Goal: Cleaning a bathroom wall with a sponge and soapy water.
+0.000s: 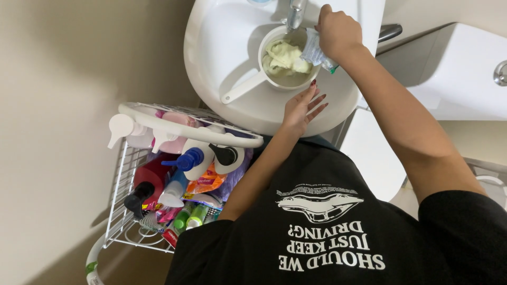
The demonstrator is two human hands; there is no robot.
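Black cotton shirt (338, 232) nearest, pale print on chest. Beside it, white wire basket (122, 211) packed with glossy plastic spray bottles (182, 163), red, blue, pink. Left hand (302, 108) flat on smooth rim of white ceramic sink (222, 58), fingers spread and relaxed, gripping nothing. Further in, round white plastic dipper (274, 66) with long handle sitting in basin, holding crumpled pale yellow cloth (285, 55). Right hand (338, 31) over dipper, fingers clenched around crinkled clear plastic packet (316, 53), tilted down at dipper rim. Chrome tap (296, 13) beyond.
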